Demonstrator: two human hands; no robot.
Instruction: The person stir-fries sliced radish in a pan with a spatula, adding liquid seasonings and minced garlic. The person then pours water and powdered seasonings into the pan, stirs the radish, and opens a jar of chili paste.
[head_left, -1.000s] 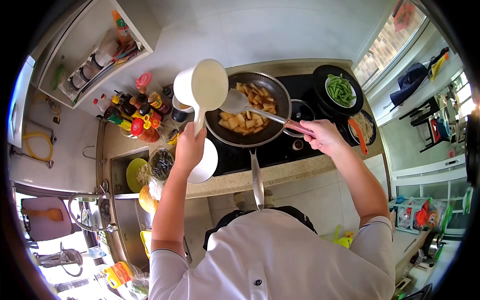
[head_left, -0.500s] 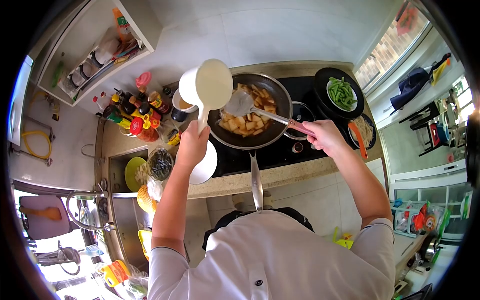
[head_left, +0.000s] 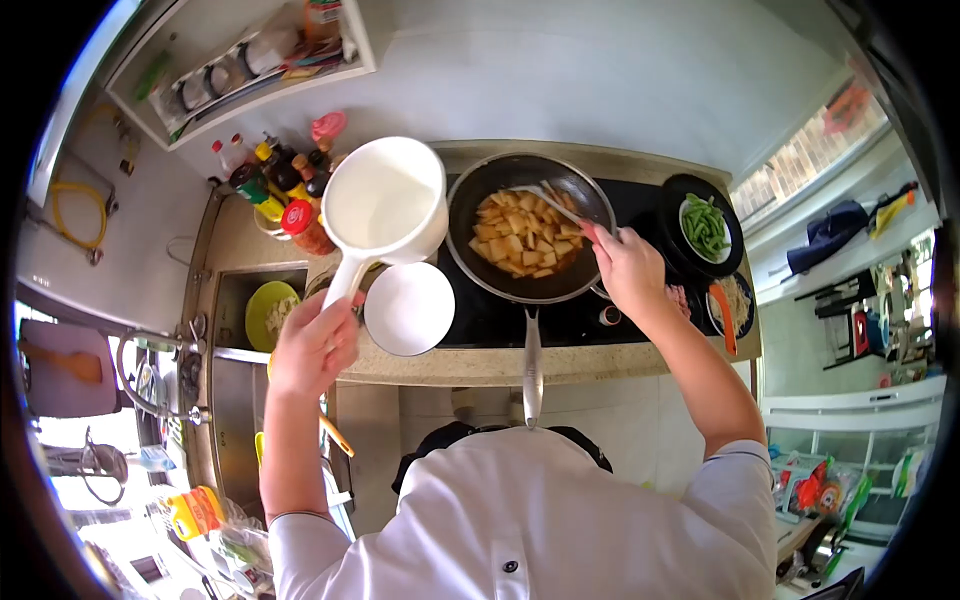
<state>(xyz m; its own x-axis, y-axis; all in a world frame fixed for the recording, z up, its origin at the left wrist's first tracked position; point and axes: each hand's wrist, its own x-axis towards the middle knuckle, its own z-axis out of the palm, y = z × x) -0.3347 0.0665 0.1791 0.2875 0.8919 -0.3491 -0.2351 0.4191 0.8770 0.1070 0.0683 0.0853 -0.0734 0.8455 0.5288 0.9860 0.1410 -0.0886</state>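
Note:
My left hand [head_left: 318, 345] is wrapped round the handle of a white ladle-like scoop [head_left: 385, 195], held over the counter left of the pan with its hollow facing up. A white bowl [head_left: 410, 309] sits below and right of that hand. My right hand [head_left: 632, 266] grips the pinkish handle of a spatula [head_left: 560, 203], whose head is in the dark frying pan [head_left: 592, 284]. Brown-coated cut pieces [head_left: 522, 235] lie in the pan, which rests on the black stove, its steel handle pointing toward my body.
Sauce bottles [head_left: 262, 180] and a red-lidded jar [head_left: 304, 226] stand at the left. A green bowl [head_left: 262, 315] is in the sink area. Green beans [head_left: 704, 226] lie on a plate at the right, beside an orange-handled item [head_left: 724, 318].
The white scoop has gone from tilted over the pan's left edge to level, farther left. The spatula has swung to the pan's upper right. The camera view has shifted.

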